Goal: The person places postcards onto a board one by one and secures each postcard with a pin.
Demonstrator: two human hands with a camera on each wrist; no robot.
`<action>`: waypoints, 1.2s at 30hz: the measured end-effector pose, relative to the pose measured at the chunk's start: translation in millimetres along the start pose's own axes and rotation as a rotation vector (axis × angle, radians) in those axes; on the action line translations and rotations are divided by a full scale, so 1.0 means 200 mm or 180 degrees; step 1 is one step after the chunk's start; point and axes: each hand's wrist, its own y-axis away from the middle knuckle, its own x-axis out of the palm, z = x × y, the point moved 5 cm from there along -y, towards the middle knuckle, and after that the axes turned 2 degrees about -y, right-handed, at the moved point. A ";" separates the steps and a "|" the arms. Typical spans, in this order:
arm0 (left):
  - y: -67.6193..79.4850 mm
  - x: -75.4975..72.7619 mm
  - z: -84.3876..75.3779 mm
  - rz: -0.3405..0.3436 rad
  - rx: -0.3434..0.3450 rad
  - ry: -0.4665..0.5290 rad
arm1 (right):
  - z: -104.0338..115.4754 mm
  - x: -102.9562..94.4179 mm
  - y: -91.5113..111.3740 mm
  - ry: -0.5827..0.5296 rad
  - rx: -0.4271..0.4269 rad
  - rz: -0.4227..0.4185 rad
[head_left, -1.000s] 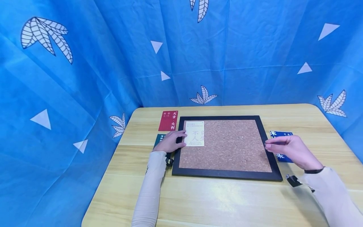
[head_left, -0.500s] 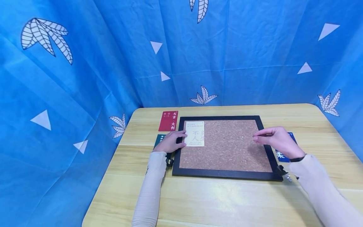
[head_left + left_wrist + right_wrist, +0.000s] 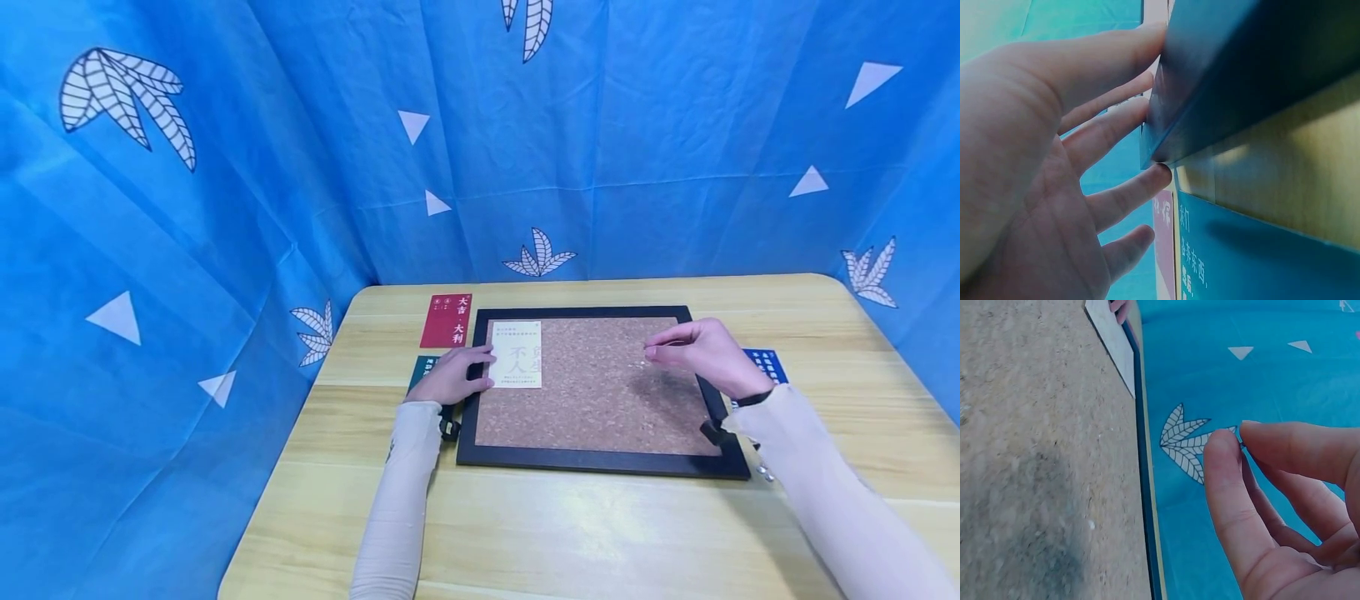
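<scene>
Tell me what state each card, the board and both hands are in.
Left hand: fingers spread, tips at the cream card's edge.
Right hand: fingertips together above the cork board; whether pinching anything, unclear.
Cork board: lying on the table.
Cream card: flat on the cork board.
Red card: printed side up, uncovered.
Green card: partly hidden.
Blue card: partly hidden.

LOC: screened-off work spot, rm type unclear | blue leaf-print curtain point(image 3: 480, 125) | lt-wood tbl point(image 3: 570, 525)

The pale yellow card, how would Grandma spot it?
On the wooden table, find the black-framed cork board. The pale yellow card lies in its far left corner, by the left hand. It's the only card on the board; the red card lies outside.
</scene>
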 end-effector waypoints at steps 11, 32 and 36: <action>0.00 0.00 0.00 0.0003 -0.0027 0.0014 | 0.09 0.07 -0.10 0.0278 -0.0041 0.0019; 0.01 -0.01 0.00 -0.0012 0.0007 -0.0006 | 0.18 0.19 -0.29 0.0717 -0.0274 -0.0032; 0.00 -0.01 0.00 -0.0007 0.0012 -0.0016 | 0.19 0.20 -0.33 0.0788 -0.0266 -0.0036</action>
